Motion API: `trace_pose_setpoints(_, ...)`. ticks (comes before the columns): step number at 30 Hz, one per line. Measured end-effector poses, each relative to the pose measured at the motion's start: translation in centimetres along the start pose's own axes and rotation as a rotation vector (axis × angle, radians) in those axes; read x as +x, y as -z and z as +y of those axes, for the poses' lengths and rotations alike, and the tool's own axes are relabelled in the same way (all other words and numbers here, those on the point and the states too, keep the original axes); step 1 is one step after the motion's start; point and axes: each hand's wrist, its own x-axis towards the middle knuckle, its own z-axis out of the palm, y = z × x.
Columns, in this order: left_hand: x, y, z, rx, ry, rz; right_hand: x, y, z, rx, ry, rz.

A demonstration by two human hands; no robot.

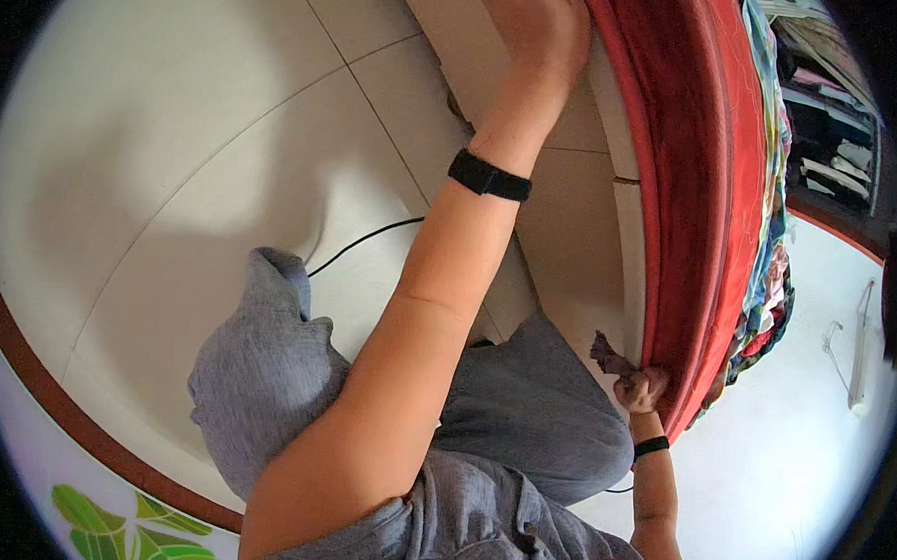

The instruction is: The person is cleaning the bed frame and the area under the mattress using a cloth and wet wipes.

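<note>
My left arm reaches up across the view, and my left hand [545, 19] is at the side of a red mattress [708, 191], by the pale bed frame [626, 218]. Its fingers run out of view at the top edge. Lower down, my right hand [644, 387] is closed on a crumpled, dark purplish-brown cloth [610, 355] at the lower end of the mattress side. Part of the cloth sticks out beyond the fist toward the bed frame.
Patterned bedding [768, 174] lies along the mattress top. Folded clothes fill a dark shelf [835, 147] at the upper right. Hangers [850, 358] are on the white wall. My grey-clothed knees are bent over the tiled floor [224, 140], where a black cable [365, 244] runs.
</note>
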Motion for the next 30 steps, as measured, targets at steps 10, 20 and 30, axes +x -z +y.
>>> trace_pose_setpoints(10,-7.6,-0.5,3.0,-0.263,-0.056,0.021,1.1,0.6,-0.2,0.095,-0.027,0.073)
trace_pose_setpoints(20,-16.4,0.8,8.0,-0.174,0.049,-0.1,1.8,1.7,-0.5,0.25,-0.145,0.162)
trace_pose_setpoints(30,-28.9,4.8,11.3,-0.199,-0.167,-0.453,1.8,3.2,-0.6,0.227,-0.159,0.15)
